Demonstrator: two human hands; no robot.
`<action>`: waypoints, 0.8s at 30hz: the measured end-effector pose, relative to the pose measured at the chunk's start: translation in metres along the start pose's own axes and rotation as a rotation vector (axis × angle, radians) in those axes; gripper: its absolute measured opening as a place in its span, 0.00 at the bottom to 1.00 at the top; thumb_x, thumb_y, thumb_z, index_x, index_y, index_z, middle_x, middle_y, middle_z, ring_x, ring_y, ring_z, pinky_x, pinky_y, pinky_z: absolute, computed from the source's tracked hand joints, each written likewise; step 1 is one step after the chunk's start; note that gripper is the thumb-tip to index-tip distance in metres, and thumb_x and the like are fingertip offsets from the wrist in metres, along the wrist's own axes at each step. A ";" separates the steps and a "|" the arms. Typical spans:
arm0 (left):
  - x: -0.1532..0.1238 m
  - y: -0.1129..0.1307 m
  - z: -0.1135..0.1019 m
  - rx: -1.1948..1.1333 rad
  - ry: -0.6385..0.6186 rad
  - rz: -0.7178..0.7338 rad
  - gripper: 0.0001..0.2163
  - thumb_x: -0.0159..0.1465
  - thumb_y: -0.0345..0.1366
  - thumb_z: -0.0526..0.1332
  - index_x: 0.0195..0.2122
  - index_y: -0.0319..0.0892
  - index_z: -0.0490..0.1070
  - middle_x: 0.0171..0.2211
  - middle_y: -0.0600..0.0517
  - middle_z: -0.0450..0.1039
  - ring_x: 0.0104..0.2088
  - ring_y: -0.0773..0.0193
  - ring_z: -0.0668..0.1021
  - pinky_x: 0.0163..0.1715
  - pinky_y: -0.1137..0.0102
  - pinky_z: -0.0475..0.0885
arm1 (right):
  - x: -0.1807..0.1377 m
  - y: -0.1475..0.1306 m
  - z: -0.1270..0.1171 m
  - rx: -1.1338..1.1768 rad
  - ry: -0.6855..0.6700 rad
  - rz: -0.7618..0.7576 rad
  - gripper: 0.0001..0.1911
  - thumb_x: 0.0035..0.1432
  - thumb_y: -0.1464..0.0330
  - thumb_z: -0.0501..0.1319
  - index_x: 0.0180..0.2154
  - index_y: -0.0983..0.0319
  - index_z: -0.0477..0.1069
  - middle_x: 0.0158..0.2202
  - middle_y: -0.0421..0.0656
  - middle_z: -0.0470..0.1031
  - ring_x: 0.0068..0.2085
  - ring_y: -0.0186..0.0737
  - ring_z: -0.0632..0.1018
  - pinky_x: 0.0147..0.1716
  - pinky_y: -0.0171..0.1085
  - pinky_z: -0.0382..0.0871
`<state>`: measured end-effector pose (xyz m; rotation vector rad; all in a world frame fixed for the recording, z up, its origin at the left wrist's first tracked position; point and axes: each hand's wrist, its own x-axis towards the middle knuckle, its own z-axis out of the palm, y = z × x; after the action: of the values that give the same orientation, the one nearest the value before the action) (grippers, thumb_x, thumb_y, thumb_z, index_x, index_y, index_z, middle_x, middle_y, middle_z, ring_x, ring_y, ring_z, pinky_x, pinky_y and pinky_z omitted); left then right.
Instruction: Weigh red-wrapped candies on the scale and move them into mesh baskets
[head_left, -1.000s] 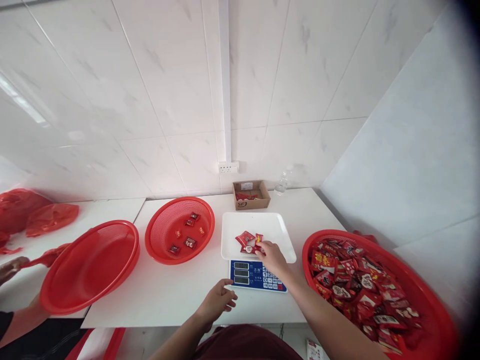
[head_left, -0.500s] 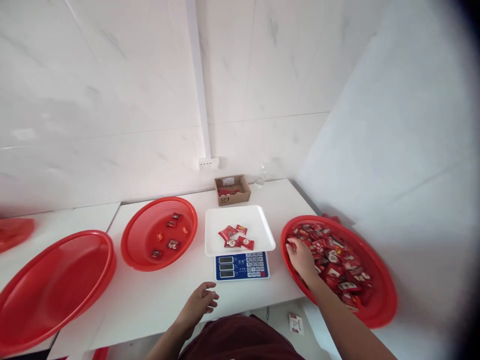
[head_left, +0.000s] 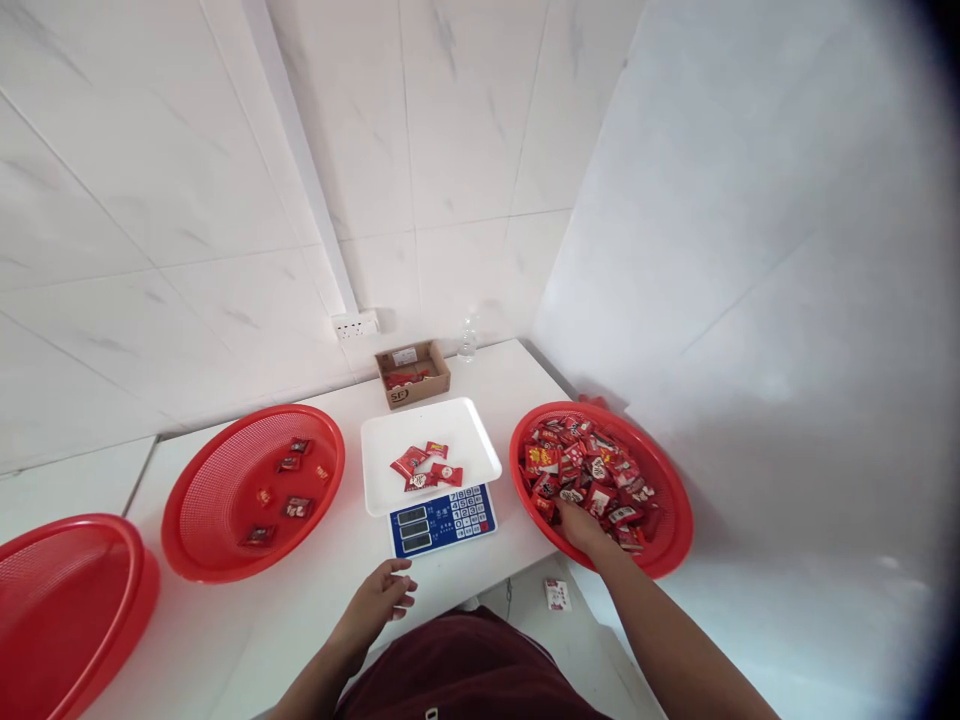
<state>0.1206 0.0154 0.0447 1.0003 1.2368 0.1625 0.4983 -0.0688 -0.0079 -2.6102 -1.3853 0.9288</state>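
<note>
My right hand (head_left: 579,527) reaches into the red basket (head_left: 679,520) on the right, which holds a heap of small red wrapped packets (head_left: 600,470). Its fingertips are hidden among the packets, so any grip cannot be made out. My left hand (head_left: 381,597) hovers in front of the scale, fingers loosely bent and apart, with nothing in it. A digital scale (head_left: 442,522) with a blue keypad stands between the baskets. On its white tray (head_left: 386,440) lie several red packets (head_left: 427,467).
Left of the scale stands a red basket (head_left: 202,480) with several packets inside. Another red basket (head_left: 139,580) is at the far left. Behind the tray are a cardboard box (head_left: 420,388) with red packets and a clear bottle (head_left: 468,338). A wall socket (head_left: 355,325) is above.
My view has swung to the right. My right hand has shifted from the basket's left side toward its front and sunk its fingers among the packets. My left hand stays near the scale.
</note>
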 end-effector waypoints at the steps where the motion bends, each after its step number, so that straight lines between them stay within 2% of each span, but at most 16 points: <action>1: -0.001 0.002 0.001 -0.003 -0.009 0.003 0.31 0.44 0.53 0.66 0.45 0.40 0.67 0.37 0.46 0.74 0.35 0.60 0.75 0.34 0.68 0.67 | 0.003 0.000 0.001 0.010 0.006 -0.001 0.24 0.50 0.73 0.57 0.51 0.62 0.68 0.53 0.55 0.71 0.49 0.50 0.75 0.46 0.40 0.63; 4: -0.005 0.005 0.001 -0.014 -0.022 0.001 0.30 0.44 0.52 0.66 0.45 0.40 0.67 0.37 0.47 0.73 0.34 0.62 0.75 0.34 0.69 0.67 | 0.013 0.000 0.006 0.042 0.037 0.026 0.23 0.51 0.73 0.56 0.50 0.64 0.69 0.58 0.57 0.65 0.52 0.52 0.72 0.49 0.43 0.62; 6: -0.007 0.005 0.000 -0.014 -0.018 -0.007 0.31 0.44 0.52 0.66 0.45 0.40 0.67 0.37 0.47 0.73 0.34 0.62 0.75 0.33 0.69 0.67 | 0.019 0.000 0.010 0.072 0.060 0.055 0.21 0.51 0.75 0.55 0.49 0.65 0.70 0.57 0.59 0.66 0.51 0.52 0.72 0.49 0.44 0.61; 10: -0.009 0.004 -0.003 0.001 -0.008 -0.017 0.31 0.44 0.53 0.66 0.46 0.40 0.67 0.37 0.46 0.74 0.34 0.61 0.75 0.34 0.69 0.67 | 0.023 -0.001 0.013 0.182 0.076 0.076 0.21 0.49 0.75 0.56 0.47 0.62 0.70 0.46 0.53 0.75 0.46 0.48 0.75 0.45 0.41 0.64; 13: -0.007 0.001 -0.005 0.016 0.002 -0.017 0.31 0.45 0.53 0.66 0.47 0.40 0.67 0.39 0.45 0.74 0.37 0.59 0.75 0.35 0.67 0.67 | 0.017 0.003 0.010 0.298 0.066 0.060 0.21 0.49 0.75 0.56 0.47 0.61 0.69 0.37 0.46 0.78 0.38 0.42 0.77 0.39 0.38 0.68; 17: 0.001 -0.009 -0.010 0.011 0.021 -0.012 0.31 0.45 0.54 0.65 0.47 0.40 0.67 0.39 0.45 0.74 0.37 0.58 0.76 0.36 0.66 0.68 | 0.007 0.014 -0.004 0.715 0.029 0.099 0.19 0.47 0.74 0.59 0.44 0.62 0.69 0.29 0.41 0.77 0.29 0.39 0.76 0.32 0.36 0.70; 19: 0.004 -0.013 -0.011 0.011 0.028 -0.012 0.31 0.45 0.54 0.65 0.47 0.40 0.67 0.40 0.44 0.74 0.37 0.58 0.76 0.36 0.66 0.68 | 0.002 0.018 -0.014 0.902 0.044 0.135 0.19 0.45 0.72 0.62 0.43 0.61 0.69 0.30 0.40 0.77 0.31 0.39 0.77 0.32 0.36 0.71; 22: 0.006 -0.015 -0.011 0.016 0.031 -0.016 0.33 0.45 0.54 0.65 0.48 0.40 0.67 0.40 0.44 0.74 0.37 0.58 0.76 0.36 0.66 0.68 | -0.006 0.021 -0.027 1.145 0.065 0.243 0.23 0.45 0.70 0.66 0.46 0.57 0.68 0.40 0.43 0.78 0.39 0.40 0.78 0.37 0.37 0.73; 24: 0.005 -0.013 -0.010 0.022 0.024 -0.018 0.33 0.45 0.55 0.65 0.48 0.39 0.66 0.40 0.44 0.74 0.37 0.58 0.76 0.36 0.66 0.68 | -0.011 0.021 -0.034 1.284 0.028 0.331 0.27 0.45 0.70 0.67 0.49 0.54 0.66 0.45 0.42 0.77 0.42 0.39 0.78 0.39 0.38 0.74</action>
<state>0.1094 0.0160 0.0315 1.0088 1.2710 0.1477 0.5273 -0.0818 0.0184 -1.7654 -0.1078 1.2080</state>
